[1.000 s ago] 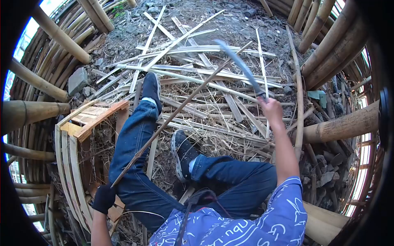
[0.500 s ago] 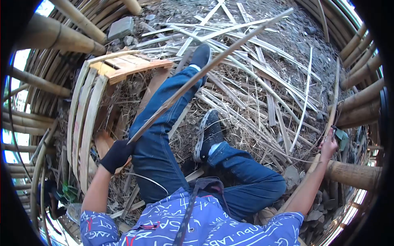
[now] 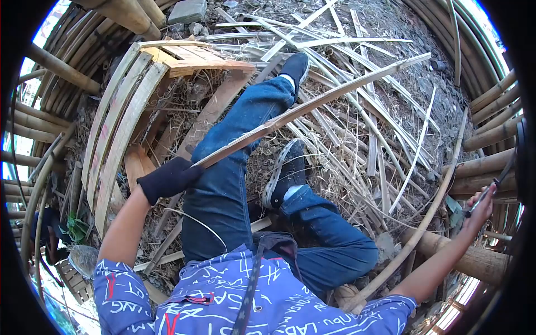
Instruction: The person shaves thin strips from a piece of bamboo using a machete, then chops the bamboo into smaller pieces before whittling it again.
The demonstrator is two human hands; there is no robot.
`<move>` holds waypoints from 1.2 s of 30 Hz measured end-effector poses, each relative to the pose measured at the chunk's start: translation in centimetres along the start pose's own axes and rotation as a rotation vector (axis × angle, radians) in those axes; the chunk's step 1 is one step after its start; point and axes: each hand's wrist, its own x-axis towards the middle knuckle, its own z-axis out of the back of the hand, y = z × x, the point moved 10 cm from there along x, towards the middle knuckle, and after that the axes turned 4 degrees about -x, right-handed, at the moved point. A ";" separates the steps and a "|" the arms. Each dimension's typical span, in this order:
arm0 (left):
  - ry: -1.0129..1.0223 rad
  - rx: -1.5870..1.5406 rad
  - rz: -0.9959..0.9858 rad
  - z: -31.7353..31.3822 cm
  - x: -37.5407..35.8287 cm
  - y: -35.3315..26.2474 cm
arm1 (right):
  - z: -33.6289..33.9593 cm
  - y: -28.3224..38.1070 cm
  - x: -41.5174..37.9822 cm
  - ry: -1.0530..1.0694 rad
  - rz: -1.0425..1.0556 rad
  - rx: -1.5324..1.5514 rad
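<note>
My left hand [image 3: 172,180], in a dark glove, is closed around the near end of a long split bamboo strip [image 3: 329,99]. The strip slants up and to the right across my raised leg, its far end in the air over other strips. Out at the right side, my bare right hand [image 3: 479,205] is wrapped round the handle of a knife [image 3: 507,169]. Its dark blade points up and away, partly lost at the dark image edge. Beside that arm a long curved bamboo pole [image 3: 441,192] leans on a thick bamboo pole [image 3: 480,258].
A slatted wooden crate [image 3: 120,120] lies tipped on its side at the left. Many pale bamboo strips [image 3: 374,120] cover the ground ahead, around my shoes [image 3: 290,167]. A grey block [image 3: 187,10] sits at the top. Bamboo poles [image 3: 67,70] surround the space.
My right hand has swung outward and up with the knife, which now shows plainly. The strip's far end has dropped and moved right. My view has shifted slightly.
</note>
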 end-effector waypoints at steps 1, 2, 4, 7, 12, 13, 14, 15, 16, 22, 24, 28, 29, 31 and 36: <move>0.019 -0.018 0.008 -0.1 0.1 -0.1 | 0.4 0.6 -0.1 -0.003 0.002 -0.004; 0.023 -0.020 0.000 0.0 0.2 -0.4 | 1.0 1.3 -0.3 -0.023 0.012 -0.072; 0.068 0.038 -0.079 -0.5 0.5 -1.5 | 1.1 2.0 -1.5 -0.022 0.048 -0.185; 0.038 0.177 -0.283 -1.2 0.9 -1.6 | -3.9 -0.5 -7.0 0.119 0.027 -0.080; 0.032 0.059 -0.095 -1.7 0.3 -3.0 | -16.6 -5.1 -21.5 0.362 0.127 -0.240; -0.013 0.075 -0.135 -1.7 0.2 -3.5 | -19.7 -7.0 -23.6 0.548 0.146 -0.208; -0.009 0.083 -0.143 -2.0 0.0 -4.0 | -22.2 -6.0 -26.2 0.620 0.124 -0.245; -0.044 0.072 -0.114 -1.9 -0.3 -4.4 | -24.2 -5.5 -27.8 0.651 0.266 -0.315; -0.080 0.062 -0.081 -1.8 -0.6 -4.7 | -26.0 -5.2 -29.6 0.682 0.406 -0.385; -0.112 0.058 -0.187 -2.6 -0.9 -5.4 | -32.2 -5.0 -33.6 0.854 0.483 -0.675; -0.132 0.046 -0.213 -2.7 -0.7 -5.1 | -32.9 -5.6 -32.7 0.849 0.453 -0.744; -0.165 0.100 -0.280 -2.5 -1.3 -6.7 | -33.2 -5.5 -31.7 0.832 0.390 -0.776; -0.168 0.003 -0.202 -2.3 -1.4 -6.2 | -33.3 -5.4 -31.7 0.834 0.387 -0.698; -0.156 0.131 -0.357 -2.9 -1.8 -6.6 | -33.5 -5.8 -31.4 0.813 0.339 -0.652; -0.199 0.564 -0.617 -4.4 -2.3 -7.6 | -34.9 -6.2 -29.0 0.726 0.510 -0.822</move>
